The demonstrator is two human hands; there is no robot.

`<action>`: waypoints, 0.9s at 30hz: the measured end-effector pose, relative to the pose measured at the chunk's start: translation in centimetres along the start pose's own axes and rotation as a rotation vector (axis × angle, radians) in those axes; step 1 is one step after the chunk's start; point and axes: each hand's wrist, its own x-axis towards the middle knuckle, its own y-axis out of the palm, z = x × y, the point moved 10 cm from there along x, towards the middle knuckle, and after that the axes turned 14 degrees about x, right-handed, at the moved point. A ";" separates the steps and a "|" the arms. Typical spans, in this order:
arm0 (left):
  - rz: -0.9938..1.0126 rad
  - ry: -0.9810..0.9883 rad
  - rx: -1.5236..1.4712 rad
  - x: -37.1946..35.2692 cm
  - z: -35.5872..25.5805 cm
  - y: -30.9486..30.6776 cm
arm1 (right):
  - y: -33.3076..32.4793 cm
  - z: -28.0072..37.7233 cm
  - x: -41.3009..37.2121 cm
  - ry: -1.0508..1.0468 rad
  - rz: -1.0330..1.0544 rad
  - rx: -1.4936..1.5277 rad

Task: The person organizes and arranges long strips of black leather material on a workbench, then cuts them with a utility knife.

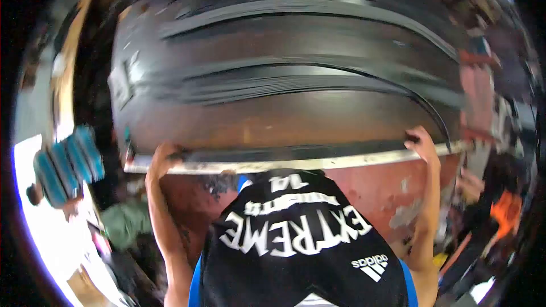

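Observation:
A brown work table with a pale front edge (256,166) stands before me. Dark flat strips (296,152) lie lengthwise just behind that edge. At the strips' left end my left hand (164,160) has its fingers curled round them. My right hand (422,143) is closed at their right end, with something dark between thumb and fingers. Farther back, a bundle of long thin dark strips (284,86) curves over the tabletop, and another bundle (296,7) lies along the far side. Motion blur hides fine detail.
A pale object (120,84) lies on the table's left side. At the far left is a person in a striped shirt (71,165). A green bundle (125,223) is at lower left. An orange item (506,213) and mixed clutter are at the right.

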 end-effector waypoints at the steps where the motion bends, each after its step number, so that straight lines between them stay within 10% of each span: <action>1: -0.085 -0.056 -0.016 -0.9 1.0 -0.1 | 0.0 1.6 -0.5 0.028 -0.036 -0.090; 8: -0.069 -0.030 0.248 1.2 -2.8 -2.6 | -1.2 -0.2 -1.4 0.057 -0.178 -0.025; 10: -0.263 -0.105 0.149 3.8 -2.4 -4.5 | -3.8 -3.8 -2.2 0.147 -0.497 0.197; 14: -0.646 0.130 0.318 10.0 -15.3 -11.4 | -10.2 -1.1 -3.3 -0.065 -0.918 -0.323; 27: -0.454 0.232 0.297 20.4 -15.7 -10.2 | -14.3 -5.8 2.1 0.188 -0.651 -0.438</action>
